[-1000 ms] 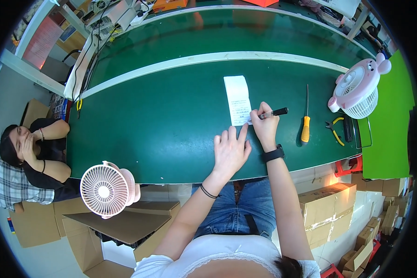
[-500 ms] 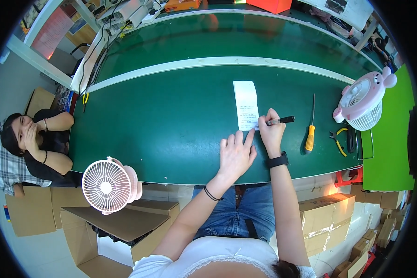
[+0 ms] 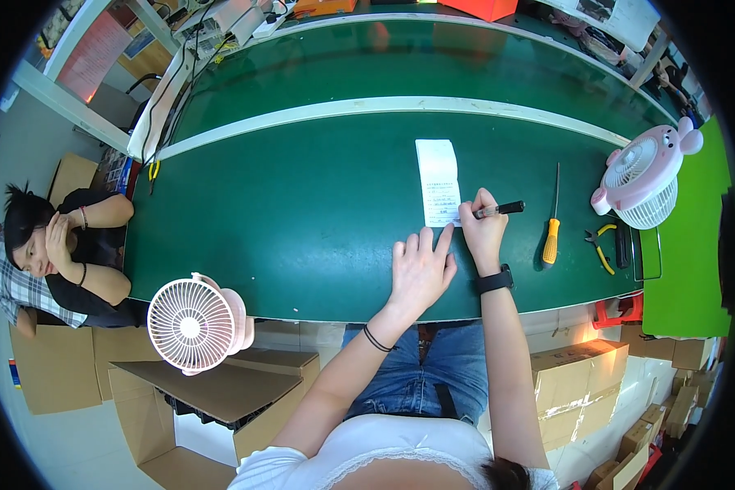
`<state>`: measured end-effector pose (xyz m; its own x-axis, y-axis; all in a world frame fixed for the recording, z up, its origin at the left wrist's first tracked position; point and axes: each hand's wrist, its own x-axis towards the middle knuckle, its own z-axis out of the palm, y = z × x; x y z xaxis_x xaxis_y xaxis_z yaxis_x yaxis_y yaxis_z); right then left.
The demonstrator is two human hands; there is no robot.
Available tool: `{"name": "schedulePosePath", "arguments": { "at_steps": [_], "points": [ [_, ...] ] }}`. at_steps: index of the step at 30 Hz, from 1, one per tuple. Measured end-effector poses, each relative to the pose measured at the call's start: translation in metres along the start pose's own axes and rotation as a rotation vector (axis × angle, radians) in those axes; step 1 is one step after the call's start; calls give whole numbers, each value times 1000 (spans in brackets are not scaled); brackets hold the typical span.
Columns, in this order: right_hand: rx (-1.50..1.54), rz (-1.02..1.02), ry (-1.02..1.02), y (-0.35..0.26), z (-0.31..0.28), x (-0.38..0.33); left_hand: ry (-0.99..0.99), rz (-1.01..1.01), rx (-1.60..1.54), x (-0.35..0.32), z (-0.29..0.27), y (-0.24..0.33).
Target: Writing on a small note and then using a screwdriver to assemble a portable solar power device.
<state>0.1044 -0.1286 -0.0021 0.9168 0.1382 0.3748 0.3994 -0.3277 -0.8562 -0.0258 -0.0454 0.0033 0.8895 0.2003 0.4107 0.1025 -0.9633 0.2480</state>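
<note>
Right hand (image 3: 482, 233) is at the lower right corner of the white paper slip (image 3: 438, 182), fingers clamped on a black pen (image 3: 499, 210) whose tip meets the paper. Left hand (image 3: 420, 269) lies flat on the green tabletop (image 3: 286, 229), fingers spread apart, index tip pinning the slip's bottom edge. Just right of the pen rests a yellow-handled screwdriver (image 3: 552, 229), then pliers (image 3: 598, 249) and a pink fan (image 3: 641, 181).

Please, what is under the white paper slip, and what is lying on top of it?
Under the white paper slip only the green table shows. On top, the left hand presses its lower corner with a fingertip, and the right hand, holding a black pen, rests at its edge.
</note>
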Motion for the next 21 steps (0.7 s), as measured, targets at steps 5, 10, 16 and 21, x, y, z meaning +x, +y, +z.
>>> {"name": "schedulePosePath", "arguments": {
  "at_steps": [5, 10, 16, 21],
  "points": [
    [-10, 5, -1, -2, 0, -1, -11, 7, 7, 0, 0, 1],
    [10, 26, -2, -4, -2, 0, 16, 15, 17, 1, -2, 2],
    [-40, 5, -1, -2, -1, 0, 23, 19, 13, 1, -2, 2],
    [-13, -9, -18, -4, -2, -1, 22, 16, 5, 0, -2, 0]
  ]
}}
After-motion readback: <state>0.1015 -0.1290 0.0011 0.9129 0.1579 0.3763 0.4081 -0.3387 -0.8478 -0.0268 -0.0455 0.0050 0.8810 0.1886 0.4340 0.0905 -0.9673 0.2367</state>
